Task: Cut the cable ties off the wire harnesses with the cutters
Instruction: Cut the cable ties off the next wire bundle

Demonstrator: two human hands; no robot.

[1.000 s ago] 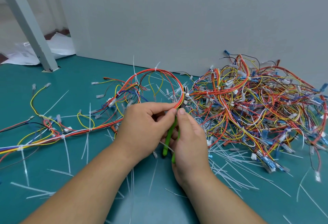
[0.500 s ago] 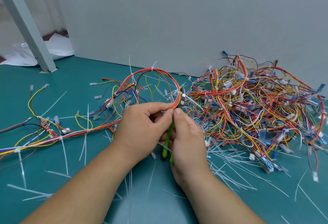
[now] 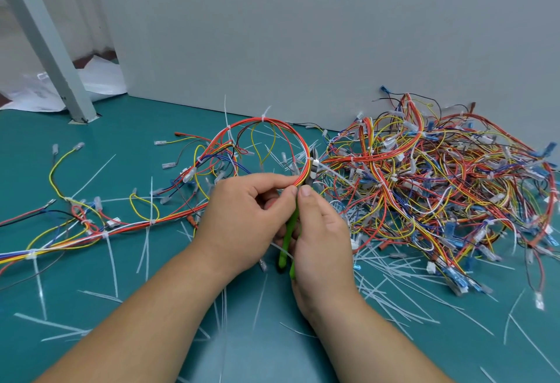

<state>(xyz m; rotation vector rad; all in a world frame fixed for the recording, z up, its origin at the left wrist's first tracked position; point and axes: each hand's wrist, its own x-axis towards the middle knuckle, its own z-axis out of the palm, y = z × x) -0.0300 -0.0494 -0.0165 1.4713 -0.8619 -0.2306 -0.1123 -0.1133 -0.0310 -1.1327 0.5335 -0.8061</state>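
Looping up off the teal table [image 3: 69,279], the red-orange-yellow wire harness [image 3: 272,123] has white ties round it. At the loop's right side the left hand [image 3: 242,222] pinches the wires and the right hand [image 3: 321,240] grips green-handled cutters [image 3: 290,226], tips at a white cable tie [image 3: 315,165]. Right of the loop: tangled harness pile [image 3: 439,188]; below it, loose cut ties [image 3: 260,300].

My flat teal-green bench [image 3: 127,140] runs back to a plain pale grey wall panel [image 3: 303,33], which stands upright along its far edge. At far left a pale grey metal post [image 3: 45,46] slants down to the bench, its foot near the panel's left end. Behind the post lie crumpled white sheets [image 3: 100,79], partly hidden by it; I cannot tell whether they are paper or plastic.
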